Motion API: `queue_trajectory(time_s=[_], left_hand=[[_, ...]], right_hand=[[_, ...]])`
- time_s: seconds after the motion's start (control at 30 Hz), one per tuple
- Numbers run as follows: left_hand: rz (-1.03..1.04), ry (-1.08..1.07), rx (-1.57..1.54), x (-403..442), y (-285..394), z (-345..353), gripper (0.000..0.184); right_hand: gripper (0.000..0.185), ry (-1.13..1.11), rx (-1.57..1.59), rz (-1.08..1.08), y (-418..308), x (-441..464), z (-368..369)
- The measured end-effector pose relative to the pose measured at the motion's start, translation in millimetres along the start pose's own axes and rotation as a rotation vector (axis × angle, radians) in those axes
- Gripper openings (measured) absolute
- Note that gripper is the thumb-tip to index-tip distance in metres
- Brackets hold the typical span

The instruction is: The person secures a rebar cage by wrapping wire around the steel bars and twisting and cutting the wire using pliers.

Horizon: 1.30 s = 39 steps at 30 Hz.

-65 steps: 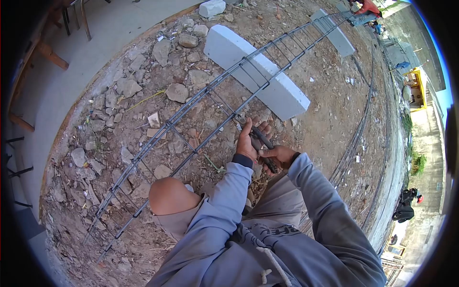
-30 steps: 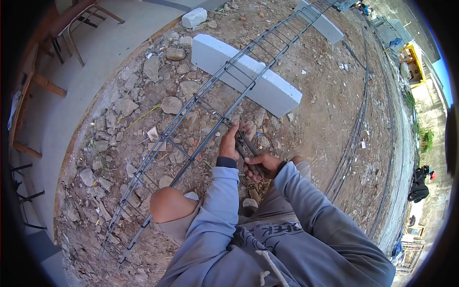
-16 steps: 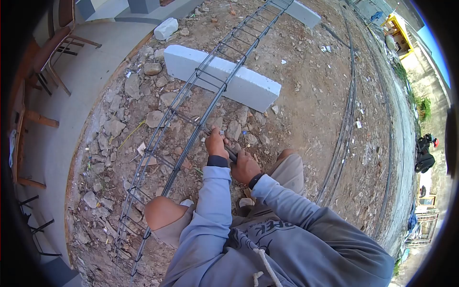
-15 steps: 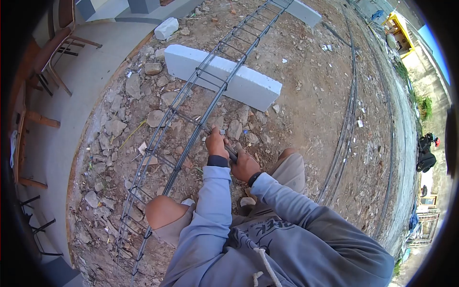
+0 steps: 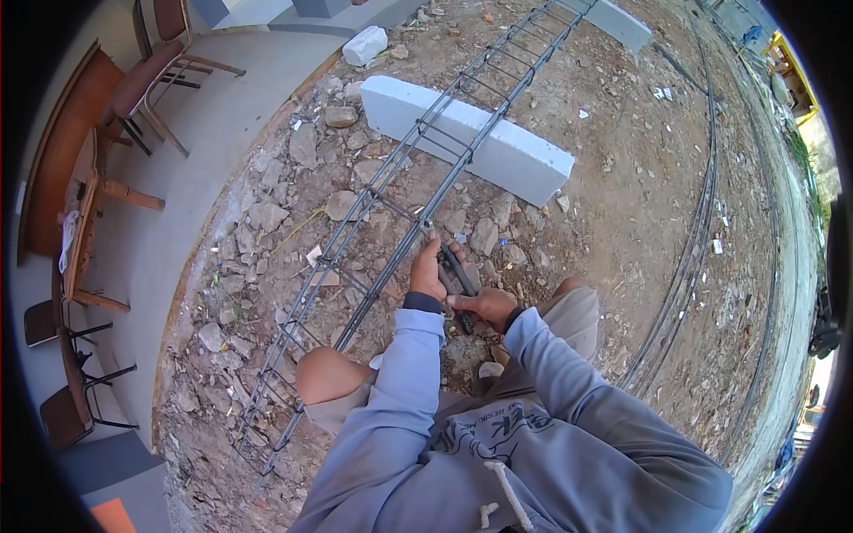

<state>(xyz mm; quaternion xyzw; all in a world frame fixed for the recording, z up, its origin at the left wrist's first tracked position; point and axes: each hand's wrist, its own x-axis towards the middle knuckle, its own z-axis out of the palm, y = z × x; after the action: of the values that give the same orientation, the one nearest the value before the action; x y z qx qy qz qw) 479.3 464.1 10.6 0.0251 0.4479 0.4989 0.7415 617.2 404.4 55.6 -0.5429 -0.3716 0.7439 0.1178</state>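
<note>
A long rebar cage (image 5: 378,197) runs diagonally past my knees, with thin cross ties between its bars. At its near bar, my left hand (image 5: 428,274) is closed around the upper part of dark-handled pincers (image 5: 460,272), fingertips close to a tie crossing. The tool's jaws are mostly hidden beside the bar. My right hand (image 5: 489,306) grips the lower handles, which stand apart from each other. Whether a tie wire is between my left fingertips I cannot make out.
A pale block (image 5: 466,142) supports the cage ahead, and another block (image 5: 617,24) lies farther off. Broken stones (image 5: 267,216) cover the ground at left. Chairs (image 5: 164,67) stand on the paved floor (image 5: 227,115). Long thin rods (image 5: 689,258) lie at right.
The view has swung, shifting the scene rightward. The pincers' handles have spread apart and my right hand has moved slightly away from my left. Both hands stay near the same bar.
</note>
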Motion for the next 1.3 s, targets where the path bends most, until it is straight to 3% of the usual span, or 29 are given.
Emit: queue_trajectory(time_s=[0.03, 0.07, 0.17, 0.2, 0.3, 0.33, 0.43, 0.47, 0.57, 0.67, 0.73, 0.87, 0.93, 1.0, 1.03, 1.13, 1.27, 1.3], left_hand=[[0.015, 0.027, 0.062, 4, 0, -1, 0.029], [0.035, 0.117, 0.186, 10, -2, 1, 0.026], [0.037, 0.189, 0.145, 16, -6, 13, 0.025], [0.003, 0.25, 0.088, 17, -6, 22, 0.025], [0.029, 0.24, -0.019, 23, -12, 17, 0.025], [0.041, 0.247, 0.011, 18, -10, 14, 0.026], [0.241, 0.136, 0.155, 1, -1, 1, 0.025], [0.213, 0.168, 0.161, -1, 2, 2, 0.024], [0.6, 0.407, 0.68, 25, -7, -20, 0.026], [0.462, 0.303, 0.43, 30, -8, -29, 0.029], [0.319, 0.12, 0.234, 14, -2, -24, 0.028], [0.029, -0.071, 0.029, -11, 13, 0, 0.024], [0.003, -0.112, -0.033, 0, 11, 3, 0.022], [-0.004, -0.235, -0.135, 8, 4, 4, 0.019], [0.012, -0.117, -0.017, 9, 3, 7, 0.019], [0.095, 0.242, 0.314, 18, -5, 15, 0.021], [0.188, 0.378, 0.4, 23, -12, 22, 0.035], [0.207, 0.377, 0.416, 19, -10, 23, 0.036]], right_hand=[[0.046, 0.146, -0.269, -0.051, -7, -4, 2], [0.054, 0.136, -0.316, -0.126, -3, -3, 1], [0.05, 0.554, -0.751, -0.206, 2, -3, 20], [0.046, 0.65, -0.786, -0.26, 13, 6, 22], [0.04, 0.669, -0.692, -0.244, 11, 8, 20], [0.03, 0.553, -0.768, -0.24, 10, 11, 14], [0.022, -0.044, 0.251, -0.054, 10, 13, 1], [0.021, -0.227, 0.504, 0.032, 9, 10, -5], [0.025, -0.344, 0.637, 0.01, 10, 8, -3], [0.026, -0.213, 0.406, -0.043, 11, 9, 7], [0.026, -0.183, 0.304, -0.093, 19, 19, 6], [0.027, -0.375, 0.548, -0.036, 22, 20, -7], [0.03, -0.536, 0.601, -0.008, 16, 17, -14], [0.039, -0.319, 0.367, 0.024, 4, 7, -17], [0.043, -0.212, 0.249, 0.037, -2, 2, -17], [0.048, 0.154, -0.499, -0.268, 7, 7, -17], [0.045, 0.537, -0.78, -0.278, 23, 23, 8], [0.042, 0.373, -0.438, -0.168, 25, 25, 5]])
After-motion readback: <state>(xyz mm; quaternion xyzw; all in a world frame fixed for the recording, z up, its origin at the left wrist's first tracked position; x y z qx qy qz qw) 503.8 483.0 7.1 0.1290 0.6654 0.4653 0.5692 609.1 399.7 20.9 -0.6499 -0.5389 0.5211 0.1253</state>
